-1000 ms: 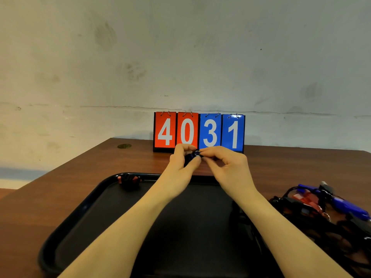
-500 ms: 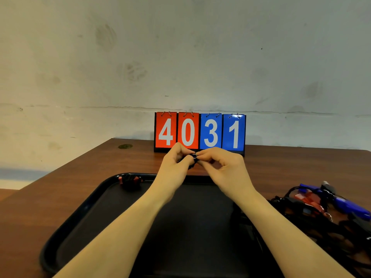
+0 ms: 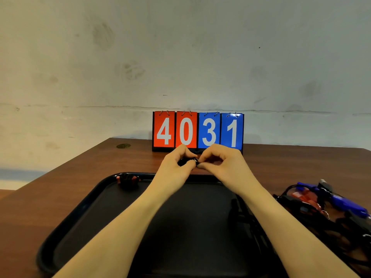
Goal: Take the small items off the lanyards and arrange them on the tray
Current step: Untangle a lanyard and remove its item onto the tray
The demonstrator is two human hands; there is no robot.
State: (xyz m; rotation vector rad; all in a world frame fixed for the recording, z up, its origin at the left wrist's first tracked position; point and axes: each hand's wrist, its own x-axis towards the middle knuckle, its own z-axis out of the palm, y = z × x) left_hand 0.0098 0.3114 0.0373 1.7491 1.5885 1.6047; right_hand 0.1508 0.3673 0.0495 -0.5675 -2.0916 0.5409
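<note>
Both hands meet above the far rim of the tray (image 3: 84,205): the left hand (image 3: 174,167) pinches a small dark item (image 3: 185,162) between thumb and fingers, and the right hand (image 3: 222,163) pinches a small metal ring (image 3: 196,159) at the item's end, fingers curled. 1 red-and-black small piece (image 3: 128,180) lies in the tray's far left corner. A tangle of lanyards (image 3: 329,207) lies on the table (image 3: 50,193) right of the tray. A scoreboard (image 3: 197,131) behind reads 4031.
</note>
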